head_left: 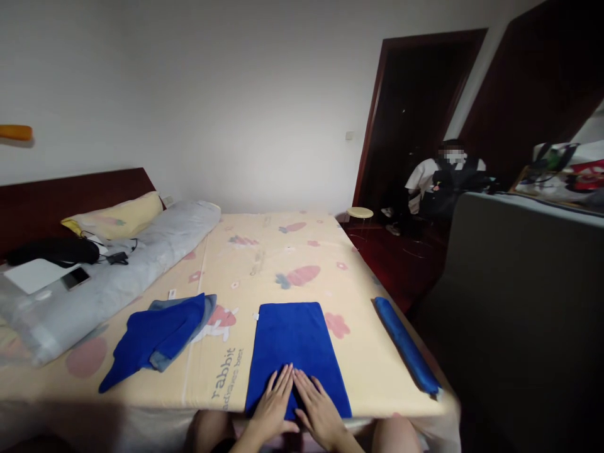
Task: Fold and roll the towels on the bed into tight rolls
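A blue towel [287, 327] lies spread flat on the bed in front of me, its near end at the bed's front edge. My left hand [276, 402] rests flat on the near part of this towel, fingers stretched out. Beside it, my right hand [317, 402] also lies flat, and the fingertips of both hands nearly meet. Off to the left is a crumpled pile of blue and grey-blue cloths [163, 330]. To the right, a rolled blue towel [406, 346] lies along the bed's side.
A rolled grey quilt [132, 270] carries a phone [75, 277] and a black bag [56, 251]. A yellow pillow [116, 217] leans by the headboard. Past the bed stand a stool [360, 213] and a seated person [446, 182]. A dark panel [519, 302] rises at right.
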Available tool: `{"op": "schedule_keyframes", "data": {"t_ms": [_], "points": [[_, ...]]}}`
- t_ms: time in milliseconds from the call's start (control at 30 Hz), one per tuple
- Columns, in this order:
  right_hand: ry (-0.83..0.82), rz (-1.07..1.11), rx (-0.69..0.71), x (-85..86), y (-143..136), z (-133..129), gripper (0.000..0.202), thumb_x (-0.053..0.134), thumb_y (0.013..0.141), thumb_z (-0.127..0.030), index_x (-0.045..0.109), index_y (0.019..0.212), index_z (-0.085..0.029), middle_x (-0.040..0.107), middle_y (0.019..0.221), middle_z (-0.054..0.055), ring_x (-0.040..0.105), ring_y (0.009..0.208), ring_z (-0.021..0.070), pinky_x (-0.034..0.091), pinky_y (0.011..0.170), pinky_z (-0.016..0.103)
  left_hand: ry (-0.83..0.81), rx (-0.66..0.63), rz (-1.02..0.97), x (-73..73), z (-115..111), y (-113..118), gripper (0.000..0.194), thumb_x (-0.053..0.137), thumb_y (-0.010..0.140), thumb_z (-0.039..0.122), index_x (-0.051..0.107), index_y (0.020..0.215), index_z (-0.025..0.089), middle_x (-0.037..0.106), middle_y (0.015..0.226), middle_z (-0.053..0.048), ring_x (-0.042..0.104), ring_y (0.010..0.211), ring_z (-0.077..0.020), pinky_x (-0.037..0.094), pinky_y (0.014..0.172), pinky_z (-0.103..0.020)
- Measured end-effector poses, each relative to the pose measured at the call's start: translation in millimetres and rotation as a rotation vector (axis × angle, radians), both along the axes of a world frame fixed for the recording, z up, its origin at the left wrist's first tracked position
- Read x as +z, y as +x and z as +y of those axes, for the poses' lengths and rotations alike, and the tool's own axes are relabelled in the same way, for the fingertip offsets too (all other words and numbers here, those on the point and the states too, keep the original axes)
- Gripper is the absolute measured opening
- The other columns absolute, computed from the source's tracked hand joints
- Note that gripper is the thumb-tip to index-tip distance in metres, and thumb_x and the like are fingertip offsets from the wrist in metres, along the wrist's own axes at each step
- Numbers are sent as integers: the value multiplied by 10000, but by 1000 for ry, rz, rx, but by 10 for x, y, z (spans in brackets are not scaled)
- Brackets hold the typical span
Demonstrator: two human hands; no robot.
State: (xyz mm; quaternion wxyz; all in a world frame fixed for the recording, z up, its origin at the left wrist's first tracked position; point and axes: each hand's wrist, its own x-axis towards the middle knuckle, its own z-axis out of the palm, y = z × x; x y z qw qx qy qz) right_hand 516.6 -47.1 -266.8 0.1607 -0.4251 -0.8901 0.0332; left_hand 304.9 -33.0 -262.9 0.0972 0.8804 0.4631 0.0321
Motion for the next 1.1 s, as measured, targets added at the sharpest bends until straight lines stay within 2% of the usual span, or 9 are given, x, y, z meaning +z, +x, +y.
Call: {"op": "schedule_keyframes", "data": {"t_ms": [133, 267, 533, 667, 767, 833, 900, 967, 1100], "points": [[0, -24, 28, 3, -22, 137, 739, 357, 950, -500, -34, 1501, -201, 263, 1548, 91, 337, 1409, 233, 312, 1135, 414, -20, -21, 1, 16, 150, 18, 1224, 681, 648, 704, -42, 1519, 239, 133, 1603, -105, 174, 1469, -300, 244, 1177, -555], [13, -49, 57, -48, 297, 178, 796, 407, 916, -562, 1, 1507, -215, 247, 1554, 84, 339, 1408, 242, 284, 1149, 421, 17, -45, 34, 10, 154, -240, 1255, 702, 634, 690, -116, 1497, 290, 159, 1598, -76, 206, 1460, -292, 238, 1183, -562], [-52, -47, 62, -95, 861, 107, 790, 421, 909, -555, 40, 1510, -211, 233, 1558, 85, 328, 1413, 253, 286, 1153, 420, -75, 108, 140, 57, 70, -722, 1271, 775, 616, 603, -99, 1494, 319, 110, 1606, -49, 137, 1473, -283, 172, 1202, -558], [-49, 6, -79, -143, 647, 177, 660, 362, 950, -484, 119, 1511, -236, 266, 1553, 68, 331, 1411, 251, 310, 1148, 440, -194, 76, 115, 221, 92, -564, 1282, 734, 616, 640, -120, 1495, 263, -2, 1608, -69, 68, 1481, -304, 112, 1206, -558], [-46, 46, -182, -104, 242, 319, 552, 295, 980, -377, 193, 1502, -232, 285, 1549, 57, 315, 1420, 223, 324, 1145, 418, -188, 16, 55, 267, 172, -147, 898, 517, 856, 403, -90, 1501, 253, -21, 1609, -20, 50, 1489, -222, 115, 1222, -458], [-73, 54, -206, -63, -13, 414, 530, 284, 977, -313, 225, 1497, -224, 286, 1549, 53, 296, 1428, 207, 318, 1152, 405, -132, 48, 21, 219, 234, 137, 737, 381, 900, 249, -31, 1511, 235, 23, 1611, -4, 65, 1488, -185, 135, 1222, -419], [-117, 48, -223, -45, -144, 475, 528, 295, 974, -324, 244, 1492, -237, 286, 1548, 48, 291, 1430, 208, 316, 1154, 414, -38, 134, -6, 125, 275, 288, 656, 316, 930, 242, 19, 1515, 232, 108, 1608, -11, 133, 1481, -187, 187, 1211, -427], [-150, 43, -249, -69, -108, 489, 537, 300, 974, -407, 238, 1491, -272, 274, 1553, 32, 284, 1432, 221, 310, 1156, 448, 68, 204, -21, 24, 279, 243, 601, 280, 963, 319, 40, 1512, 269, 196, 1594, -7, 225, 1461, -202, 252, 1185, -456], [-131, 63, -371, -228, 267, 431, 591, 284, 961, -519, 182, 1497, -292, 261, 1560, 21, 269, 1437, 243, 288, 1158, 510, 177, 237, -1, -78, 201, -217, 590, 258, 978, 415, -11, 1496, 331, 251, 1580, 29, 299, 1435, -202, 312, 1149, -468]]}}
